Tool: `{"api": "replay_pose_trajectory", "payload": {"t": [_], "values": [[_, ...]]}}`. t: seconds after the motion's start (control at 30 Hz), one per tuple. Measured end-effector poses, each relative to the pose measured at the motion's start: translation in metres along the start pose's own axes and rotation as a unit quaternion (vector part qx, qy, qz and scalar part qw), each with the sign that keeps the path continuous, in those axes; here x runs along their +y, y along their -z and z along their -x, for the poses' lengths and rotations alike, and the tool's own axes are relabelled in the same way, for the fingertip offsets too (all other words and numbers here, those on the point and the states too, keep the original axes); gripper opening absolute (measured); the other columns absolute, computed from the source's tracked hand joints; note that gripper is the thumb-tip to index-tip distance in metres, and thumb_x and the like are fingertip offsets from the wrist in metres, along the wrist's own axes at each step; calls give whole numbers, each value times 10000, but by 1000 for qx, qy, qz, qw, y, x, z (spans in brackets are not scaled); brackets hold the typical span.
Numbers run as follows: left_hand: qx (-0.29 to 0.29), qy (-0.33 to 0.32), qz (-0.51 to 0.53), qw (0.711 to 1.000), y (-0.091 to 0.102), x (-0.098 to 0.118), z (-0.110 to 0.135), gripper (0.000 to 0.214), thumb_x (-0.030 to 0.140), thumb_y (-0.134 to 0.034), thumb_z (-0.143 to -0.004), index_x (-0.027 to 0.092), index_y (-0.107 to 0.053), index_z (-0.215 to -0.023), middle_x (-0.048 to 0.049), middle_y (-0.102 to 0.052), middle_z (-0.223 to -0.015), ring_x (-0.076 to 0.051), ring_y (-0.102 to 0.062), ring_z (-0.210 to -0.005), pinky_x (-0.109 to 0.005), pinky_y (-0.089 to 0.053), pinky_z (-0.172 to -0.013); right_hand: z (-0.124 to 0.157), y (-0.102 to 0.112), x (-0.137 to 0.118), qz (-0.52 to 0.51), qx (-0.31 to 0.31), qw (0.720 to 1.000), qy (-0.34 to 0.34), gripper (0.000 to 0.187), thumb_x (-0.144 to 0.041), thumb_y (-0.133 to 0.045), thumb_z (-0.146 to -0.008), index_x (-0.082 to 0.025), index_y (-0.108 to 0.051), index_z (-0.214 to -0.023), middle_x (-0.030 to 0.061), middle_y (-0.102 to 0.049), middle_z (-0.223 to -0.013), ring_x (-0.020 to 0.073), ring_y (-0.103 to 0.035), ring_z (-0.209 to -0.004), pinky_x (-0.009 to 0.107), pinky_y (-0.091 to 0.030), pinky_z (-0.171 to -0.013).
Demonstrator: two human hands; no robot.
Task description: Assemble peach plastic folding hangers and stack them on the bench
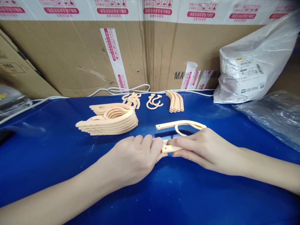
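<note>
Over the blue tabletop, my right hand [206,150] is closed on a cream plastic folding hanger [180,124], with one arm stretching left and a curved piece beneath it. A second arm's end, with a small hole, pokes out between the fingers. My left hand [142,156] is closed in a fist around the hanger's near left part, and its fingers hide most of what they grip. The two hands nearly meet. Just beyond my left hand lies a stack of cream hangers [110,123].
Behind the stack are a pile of cream hooks [132,100], a few loose hooks [154,101] and several curved hanger arms [175,101]. A white cable [103,91] runs along cardboard boxes [77,56]. A white plastic bag [246,68] and clear film [274,115] lie right.
</note>
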State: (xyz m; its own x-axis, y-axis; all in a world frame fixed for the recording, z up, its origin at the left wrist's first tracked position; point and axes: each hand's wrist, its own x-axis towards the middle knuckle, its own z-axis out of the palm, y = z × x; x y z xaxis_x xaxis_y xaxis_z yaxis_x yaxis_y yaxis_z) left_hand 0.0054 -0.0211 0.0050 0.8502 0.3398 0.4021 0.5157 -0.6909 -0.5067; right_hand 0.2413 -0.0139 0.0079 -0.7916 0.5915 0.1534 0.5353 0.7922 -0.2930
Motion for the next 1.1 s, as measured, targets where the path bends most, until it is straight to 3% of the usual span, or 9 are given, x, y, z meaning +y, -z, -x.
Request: {"api": "replay_pose_trajectory", "payload": {"t": [0.23,0.6,1.1], "values": [[-2,5,25,1000,-2,2,-1,248,250,-344,-997,183,-460,-788,16,-485,-581,-169,-495,-448,-301,-350,-419,-1,-1,1,2,2,1000,-1,314,-347,-377,-1018,-201,-634,-1124,18,-651,-785,108,-585,-602,226,-425,-588],[-9,14,95,995,-1,3,0,207,237,-359,-971,181,-486,-818,20,-498,-590,-176,-525,-468,-311,-359,-428,2,-1,-3,-4,-18,1000,-15,314,-342,-362,-1020,-219,-624,-1141,25,-679,-806,137,-630,-667,246,-425,-599],[2,16,103,995,2,2,-2,296,261,-281,-991,168,-509,-826,0,-555,-614,-173,-555,-489,-295,-375,-444,0,4,-1,-6,-16,1000,-8,300,-325,-388,-1014,-208,-645,-1118,30,-696,-812,147,-609,-694,271,-425,-660]]}}
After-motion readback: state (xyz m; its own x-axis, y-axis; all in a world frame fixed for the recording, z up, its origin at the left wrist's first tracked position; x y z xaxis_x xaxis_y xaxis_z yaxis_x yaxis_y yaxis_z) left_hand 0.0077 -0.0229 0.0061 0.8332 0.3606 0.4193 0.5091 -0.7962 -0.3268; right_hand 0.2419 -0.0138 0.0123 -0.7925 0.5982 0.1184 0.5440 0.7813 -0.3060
